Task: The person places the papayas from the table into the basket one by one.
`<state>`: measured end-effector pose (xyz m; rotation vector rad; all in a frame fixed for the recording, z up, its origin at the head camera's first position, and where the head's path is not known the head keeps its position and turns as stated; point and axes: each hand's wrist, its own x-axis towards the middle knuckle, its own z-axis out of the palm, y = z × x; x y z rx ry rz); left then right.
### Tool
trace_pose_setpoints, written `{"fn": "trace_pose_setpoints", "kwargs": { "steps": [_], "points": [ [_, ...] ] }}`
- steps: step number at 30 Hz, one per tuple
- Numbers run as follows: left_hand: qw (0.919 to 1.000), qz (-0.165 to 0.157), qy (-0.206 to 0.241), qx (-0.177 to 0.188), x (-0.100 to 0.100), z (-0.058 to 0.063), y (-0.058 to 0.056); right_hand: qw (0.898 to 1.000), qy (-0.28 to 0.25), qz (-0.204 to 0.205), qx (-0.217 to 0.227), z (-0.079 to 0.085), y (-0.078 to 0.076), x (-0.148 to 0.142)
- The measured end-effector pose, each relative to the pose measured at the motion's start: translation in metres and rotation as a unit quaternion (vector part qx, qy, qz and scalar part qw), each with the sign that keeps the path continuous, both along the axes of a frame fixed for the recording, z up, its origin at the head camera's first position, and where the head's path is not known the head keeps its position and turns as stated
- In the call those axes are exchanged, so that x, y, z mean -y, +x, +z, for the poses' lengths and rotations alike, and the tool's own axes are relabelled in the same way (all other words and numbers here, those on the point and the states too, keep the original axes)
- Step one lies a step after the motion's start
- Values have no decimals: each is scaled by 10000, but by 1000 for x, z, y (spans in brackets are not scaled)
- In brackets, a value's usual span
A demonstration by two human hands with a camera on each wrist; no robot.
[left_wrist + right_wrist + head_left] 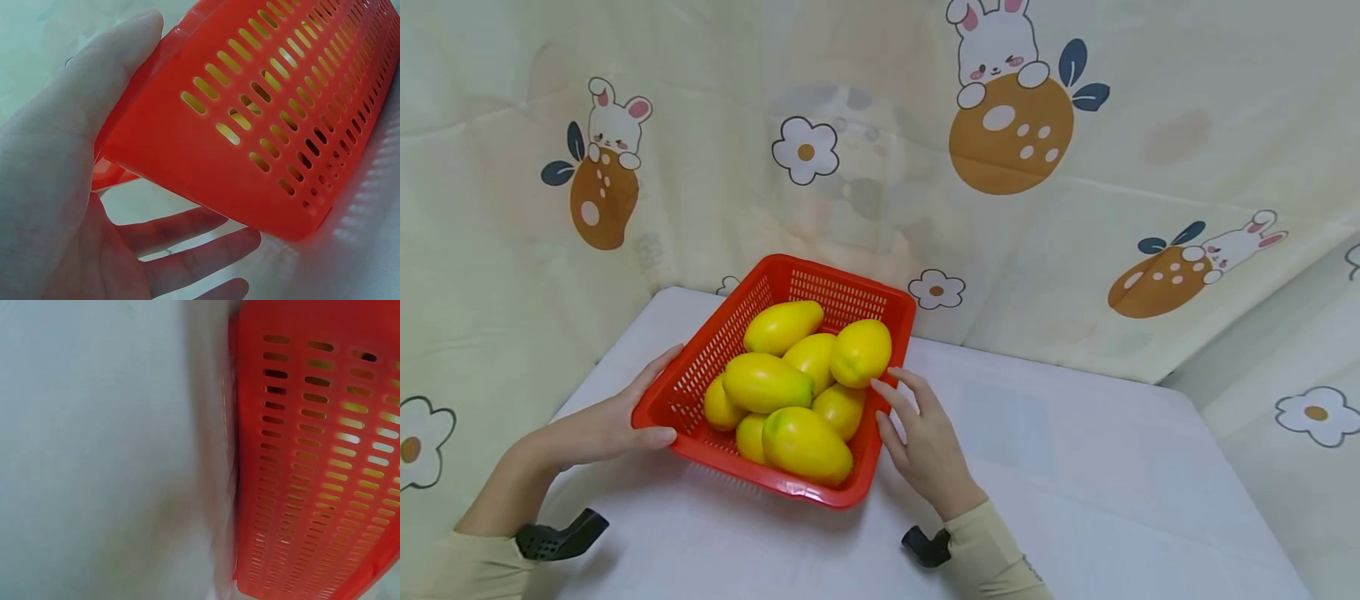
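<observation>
A red plastic basket [805,492] with slotted walls holds several yellow mangoes [767,383], a few with greenish tips. At its left side my left hand [617,421] grips the corner, thumb over the rim and the other fingers along the outside. The left wrist view shows that thumb against the red wall [169,144], with the other fingers behind the corner. My right hand [928,446] is at the basket's right rim, fingers spread and slightly bent, fingertips right at the edge beside a mango [861,354]. Only the basket's slotted side [300,456] and white cloth show in the right wrist view.
White cloth covers the table [1075,467], which extends to the right of the basket. Behind stands a cream curtain [865,225] printed with rabbits and flowers, close to the basket's far rim. Black wrist mounts [561,537] sit on both forearms.
</observation>
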<state>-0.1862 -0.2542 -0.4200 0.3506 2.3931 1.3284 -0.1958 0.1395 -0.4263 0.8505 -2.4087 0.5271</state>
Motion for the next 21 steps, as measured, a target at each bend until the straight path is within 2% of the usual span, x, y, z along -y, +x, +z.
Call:
{"fn": "trace_pose_setpoints", "kwargs": {
  "steps": [6, 14, 21],
  "points": [
    [10000, -11, 18, -3, -1, 0, 0, 9980, 463, -197, 383, -4, -2, -1],
    [9999, 131, 6, -28, 4, 2, 6, 9967, 394, -183, 684, -2, -2, 4],
    [9999, 14, -8, -141, 2, 2, 4, 9950, 308, -398, 868, -1, 1, 2]
  ]
}}
